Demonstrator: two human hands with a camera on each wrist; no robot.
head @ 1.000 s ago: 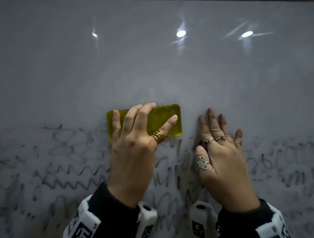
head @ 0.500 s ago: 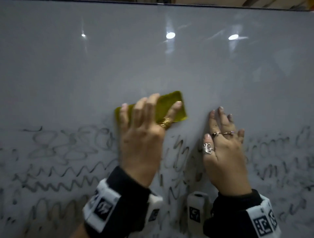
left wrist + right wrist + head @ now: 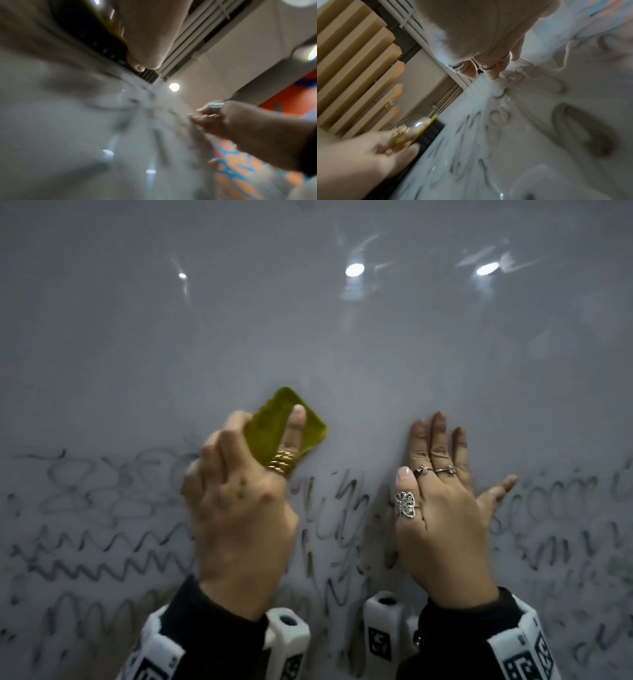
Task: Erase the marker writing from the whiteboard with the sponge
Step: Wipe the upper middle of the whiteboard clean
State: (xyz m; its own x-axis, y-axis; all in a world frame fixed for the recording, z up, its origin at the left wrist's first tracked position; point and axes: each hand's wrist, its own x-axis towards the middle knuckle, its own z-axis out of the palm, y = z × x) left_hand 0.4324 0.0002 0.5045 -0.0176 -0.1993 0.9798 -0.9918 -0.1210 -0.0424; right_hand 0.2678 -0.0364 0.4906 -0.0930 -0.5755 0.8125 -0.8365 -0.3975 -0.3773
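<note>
A yellow-green sponge [image 3: 274, 422] lies tilted against the whiteboard [image 3: 308, 337], just above the top line of black marker writing [image 3: 102, 542]. My left hand [image 3: 236, 460] grips it, with fingers curled over its left edge and the ringed index finger laid across its back. In the right wrist view the sponge's dark underside [image 3: 429, 136] lies against the board. My right hand [image 3: 442, 460] lies flat on the board to the right of the sponge, fingers straight and the little finger spread out. Scribbles fill the board's lower half; the upper half is wiped and hazy.
Ceiling lights [image 3: 354, 270] reflect in the upper board. White wrist cameras [image 3: 382, 631] sit close to the board below both hands. Beyond the board's top edge are white bars and tan slats [image 3: 359, 60]. An orange and blue surface [image 3: 240, 175] shows past the right arm.
The sponge has turned from level to corner-up, and my left fingers have curled round its left edge. My right hand stays flat on the board, its little finger now spread.
</note>
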